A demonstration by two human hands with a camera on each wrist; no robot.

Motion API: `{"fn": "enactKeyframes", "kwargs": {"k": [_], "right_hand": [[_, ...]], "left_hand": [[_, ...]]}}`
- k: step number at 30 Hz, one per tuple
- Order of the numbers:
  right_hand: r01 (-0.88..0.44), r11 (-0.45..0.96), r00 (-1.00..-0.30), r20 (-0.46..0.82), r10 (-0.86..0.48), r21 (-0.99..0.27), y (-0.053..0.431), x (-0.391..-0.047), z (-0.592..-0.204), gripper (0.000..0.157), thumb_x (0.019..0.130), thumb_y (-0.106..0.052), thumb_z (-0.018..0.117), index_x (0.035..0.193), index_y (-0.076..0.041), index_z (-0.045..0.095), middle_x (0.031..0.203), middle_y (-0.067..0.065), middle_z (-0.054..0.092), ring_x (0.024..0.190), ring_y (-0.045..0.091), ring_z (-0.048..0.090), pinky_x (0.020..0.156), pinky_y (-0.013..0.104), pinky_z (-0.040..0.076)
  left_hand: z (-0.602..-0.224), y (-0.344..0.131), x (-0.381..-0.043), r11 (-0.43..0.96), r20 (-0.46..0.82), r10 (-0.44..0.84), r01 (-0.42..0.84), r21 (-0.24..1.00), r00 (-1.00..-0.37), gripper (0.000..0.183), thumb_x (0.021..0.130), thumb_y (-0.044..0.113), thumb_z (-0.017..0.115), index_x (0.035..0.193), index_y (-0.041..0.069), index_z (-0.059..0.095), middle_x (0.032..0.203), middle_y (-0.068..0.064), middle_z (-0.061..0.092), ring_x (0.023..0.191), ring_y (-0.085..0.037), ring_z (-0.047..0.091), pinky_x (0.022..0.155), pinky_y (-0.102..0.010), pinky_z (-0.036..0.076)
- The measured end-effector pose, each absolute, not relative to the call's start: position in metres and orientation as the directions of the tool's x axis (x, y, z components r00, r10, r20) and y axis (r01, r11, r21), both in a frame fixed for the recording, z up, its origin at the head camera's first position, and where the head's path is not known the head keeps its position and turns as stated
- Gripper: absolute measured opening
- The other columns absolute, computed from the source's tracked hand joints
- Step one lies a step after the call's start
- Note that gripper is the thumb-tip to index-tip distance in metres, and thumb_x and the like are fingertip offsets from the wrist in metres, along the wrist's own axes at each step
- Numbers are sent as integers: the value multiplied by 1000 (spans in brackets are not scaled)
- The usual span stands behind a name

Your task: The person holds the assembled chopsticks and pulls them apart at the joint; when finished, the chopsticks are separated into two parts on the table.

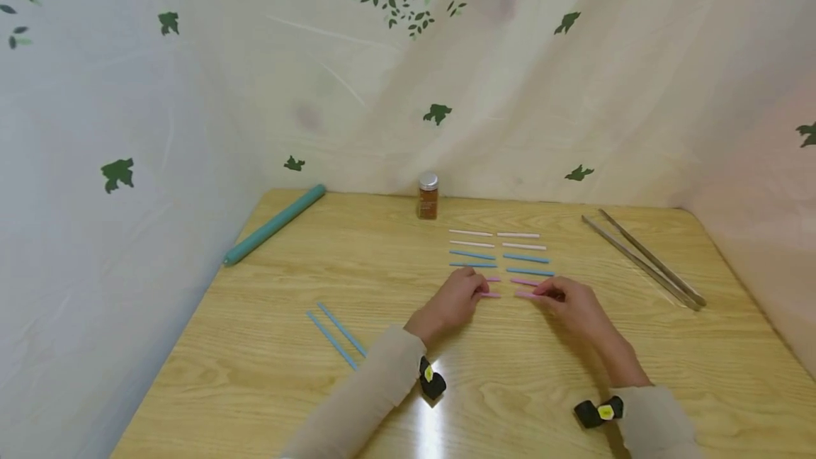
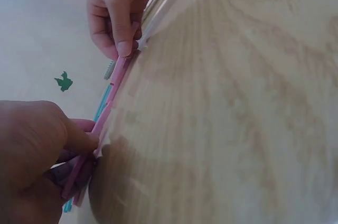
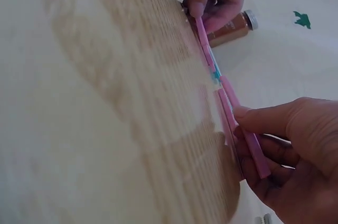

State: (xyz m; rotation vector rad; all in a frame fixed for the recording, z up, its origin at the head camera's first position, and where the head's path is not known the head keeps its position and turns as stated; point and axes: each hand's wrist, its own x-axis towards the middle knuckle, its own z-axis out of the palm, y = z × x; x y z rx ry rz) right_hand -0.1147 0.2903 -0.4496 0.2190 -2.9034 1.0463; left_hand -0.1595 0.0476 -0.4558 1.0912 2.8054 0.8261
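Note:
My left hand [image 1: 454,299] pinches a pink stick [image 2: 102,118] between thumb and fingers, low over the wooden table. Opposite it, my right hand [image 1: 576,303] pinches another pink stick [image 3: 257,155]; the inner ends of the two sticks face each other across a small gap. Just beyond them lie two more pink sticks, one on the left [image 1: 494,279] and one on the right [image 1: 524,281], partly covered by the fingers. Farther back, blue sticks [image 1: 525,258] and pale pink sticks [image 1: 524,246] form two columns of short rows.
Two longer blue sticks [image 1: 342,329] lie by the left forearm, which overlaps their near ends. A small jar with a silver lid [image 1: 428,198] stands at the back. Metal tongs [image 1: 650,264] lie on the right, a teal rod [image 1: 275,225] at the left edge. Printed cloth hangs around the table.

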Motion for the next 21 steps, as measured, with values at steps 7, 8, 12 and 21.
{"fn": "enactKeyframes", "kwargs": {"k": [7, 8, 12, 21], "right_hand": [[-138, 757, -990, 84, -109, -638, 291, -116, -453, 7, 88, -10, 68, 93, -7, 71, 91, 6, 69, 82, 16, 60, 69, 23, 49], [-140, 756, -990, 85, -112, -639, 291, -116, -454, 7, 88, -10, 68, 94, -7, 71, 92, 7, 69, 82, 16, 61, 69, 23, 50], [-153, 757, -988, 96, -119, -635, 290, -117, -454, 7, 87, -7, 68, 93, -6, 71, 92, 7, 69, 82, 17, 61, 68, 23, 50], [-188, 798, -981, 145, -127, -573, 287, -117, -454, 6, 85, -6, 70, 90, -7, 73, 84, 3, 64, 77, 15, 58, 66, 26, 49]], "left_hand": [[-463, 52, -156, 601, 257, 624, 663, 446, -738, 11, 95, 11, 57, 95, 10, 68, 94, -2, 58, 92, -19, 54, 87, -27, 43], [-463, 52, -157, 602, 263, 623, 666, 441, -737, 11, 95, 11, 58, 95, 10, 69, 94, -2, 59, 92, -19, 54, 87, -27, 43], [-464, 53, -158, 607, 280, 623, 677, 416, -731, 12, 95, 11, 58, 95, 11, 70, 93, -2, 59, 91, -18, 54, 86, -26, 43], [-466, 52, -158, 606, 315, 633, 705, 367, -708, 12, 94, 9, 58, 95, 11, 70, 93, -2, 60, 91, -18, 55, 88, -27, 44]]}}
